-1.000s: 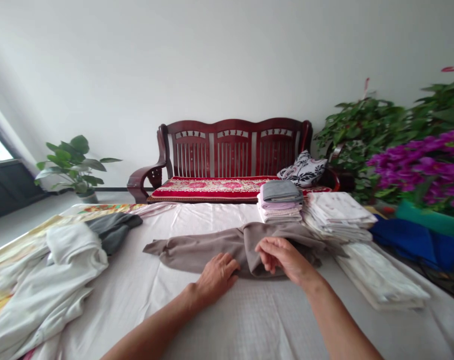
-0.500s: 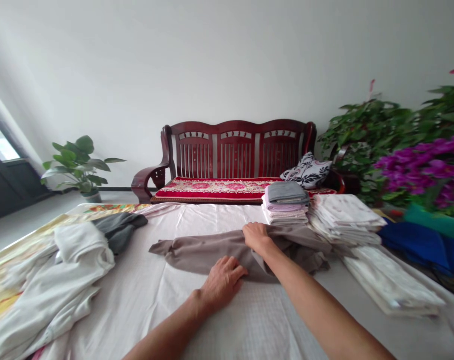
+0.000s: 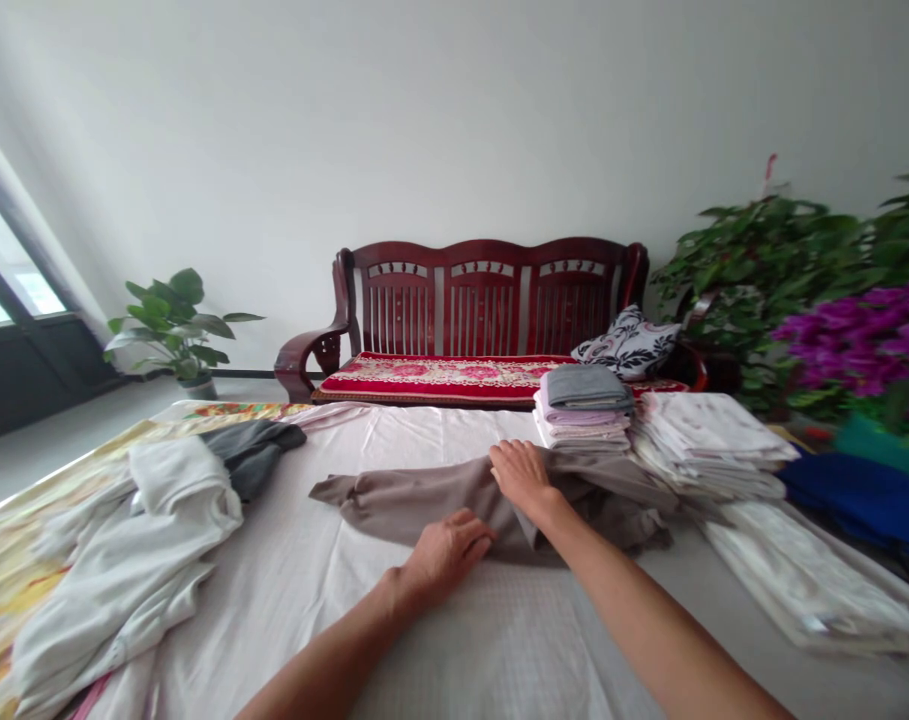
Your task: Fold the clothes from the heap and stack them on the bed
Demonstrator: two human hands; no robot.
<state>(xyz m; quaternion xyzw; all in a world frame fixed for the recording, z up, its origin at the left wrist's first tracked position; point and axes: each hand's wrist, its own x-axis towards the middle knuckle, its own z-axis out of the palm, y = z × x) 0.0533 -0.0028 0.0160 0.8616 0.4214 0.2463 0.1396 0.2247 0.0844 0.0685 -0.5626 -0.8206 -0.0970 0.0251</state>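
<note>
So the brownish-grey garment point(image 3: 394, 500) is lying crosswise in the middle of the white sheet point(image 3: 274, 620), kinda rumpled at its right end. The left hand point(image 3: 450, 548) is resting on its near edge, fingers bent and bunched close; the right hand point(image 3: 518, 468) is curling over the far side, fingers together. Can't tell if either is actually pinching fabric. Folded stack point(image 3: 583, 412) with grey on top is sitting just behind, and a white folded pile point(image 3: 709, 430) is standing beside that. Crumpled pale garment point(image 3: 139, 560) is sprawling off left. Container-wise, a small pot point(image 3: 197, 386) is holding a leafy plant point(image 3: 173, 315) on the floor beyond the sheet.
</note>
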